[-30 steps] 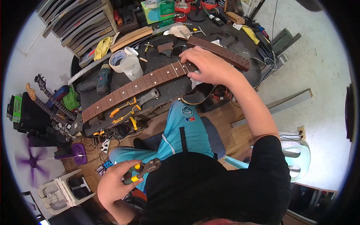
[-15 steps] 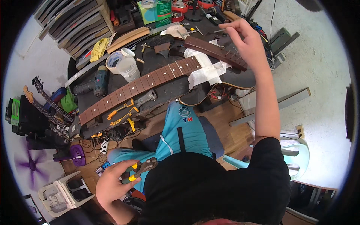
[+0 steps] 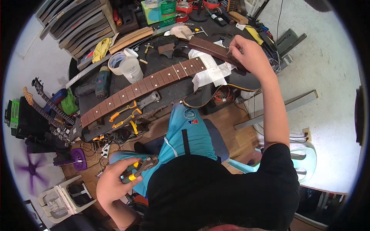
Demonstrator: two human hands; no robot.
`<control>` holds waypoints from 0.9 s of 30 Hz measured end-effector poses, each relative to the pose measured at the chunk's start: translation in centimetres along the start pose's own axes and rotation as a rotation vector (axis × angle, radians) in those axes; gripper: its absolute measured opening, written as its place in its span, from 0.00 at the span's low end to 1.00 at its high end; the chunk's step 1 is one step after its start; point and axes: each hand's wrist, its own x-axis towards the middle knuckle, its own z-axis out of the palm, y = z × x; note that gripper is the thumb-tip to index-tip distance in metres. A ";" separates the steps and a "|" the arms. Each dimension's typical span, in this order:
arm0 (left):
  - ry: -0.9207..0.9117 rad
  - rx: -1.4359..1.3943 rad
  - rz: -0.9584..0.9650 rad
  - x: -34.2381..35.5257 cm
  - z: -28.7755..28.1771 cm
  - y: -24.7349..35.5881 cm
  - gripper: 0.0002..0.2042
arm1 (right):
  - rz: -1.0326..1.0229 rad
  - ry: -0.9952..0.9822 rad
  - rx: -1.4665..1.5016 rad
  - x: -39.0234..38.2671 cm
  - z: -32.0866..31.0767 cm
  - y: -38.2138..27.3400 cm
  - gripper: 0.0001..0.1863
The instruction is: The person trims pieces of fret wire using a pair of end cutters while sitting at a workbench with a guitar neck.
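Low at the left, over my thigh, my left hand (image 3: 115, 180) is wrapped round a pair of cutting pliers (image 3: 147, 164) with green and yellow handles, jaws pointing right. My right hand (image 3: 249, 57) reaches to the far side of the bench, fingers pinched over a long dark brown wooden block (image 3: 210, 48). What the fingertips hold is too small to make out. White masking tape (image 3: 211, 73) covers part of a dark guitar body (image 3: 243, 81) beside that block. The guitar's fretboard (image 3: 146, 85), with pale dot inlays, runs toward the left; a couple of frets show near its taped end.
On the dark bench stand a white plastic tub (image 3: 132, 70), a roll of tape (image 3: 116, 62) and a green drill (image 3: 103, 82). Yellow-handled clamps (image 3: 125, 115) lie along the near edge. Two guitars (image 3: 50, 106) lean at the left; a purple fan (image 3: 32, 169) spins below them.
My right hand has come down and nearer, from above the far bench items to the end of the brown block. My left hand and the pliers have shifted only slightly.
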 end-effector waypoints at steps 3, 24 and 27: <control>-0.003 -0.040 -0.003 -0.3 0.2 -0.8 0.27 | -0.008 -0.029 0.015 0.2 0.4 0.3 0.08; 0.701 -0.859 0.234 -2.8 -0.6 -7.4 0.27 | 0.104 -0.130 0.317 2.0 1.1 2.2 0.05; 0.835 -1.117 0.260 -2.8 -1.3 -8.2 0.24 | 0.104 -0.142 0.307 2.1 1.2 2.1 0.05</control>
